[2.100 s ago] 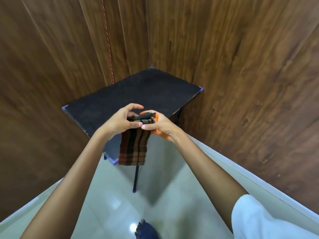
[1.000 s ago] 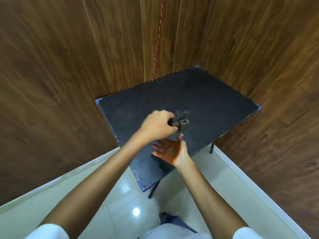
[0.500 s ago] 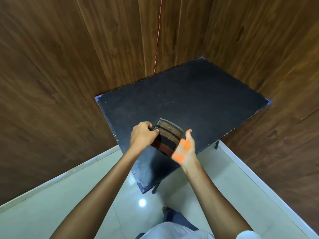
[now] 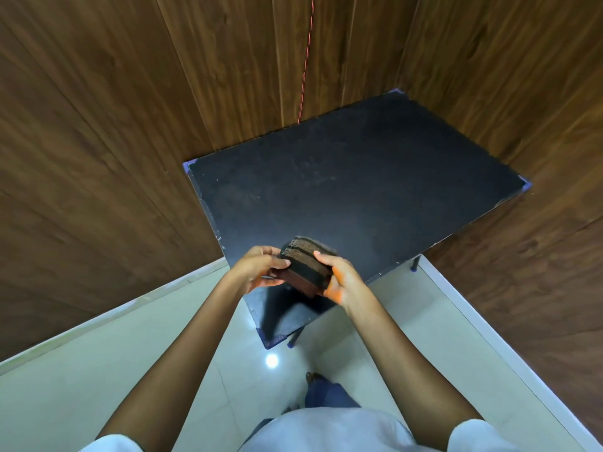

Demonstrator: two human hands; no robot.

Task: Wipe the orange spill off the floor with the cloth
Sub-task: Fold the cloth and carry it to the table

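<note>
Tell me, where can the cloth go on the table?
Nearly all the black table is bare, from the wooden walls to its front edge. Only the near corner is crowded: both hands hold the folded cloth there.

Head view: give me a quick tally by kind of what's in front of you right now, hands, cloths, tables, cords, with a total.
Hands: 2, left hand and right hand, both gripping the cloth
Cloths: 1, folded striped cloth
Tables: 1, black table
Cords: 1, red cord on the wood wall
Total: 5
</note>
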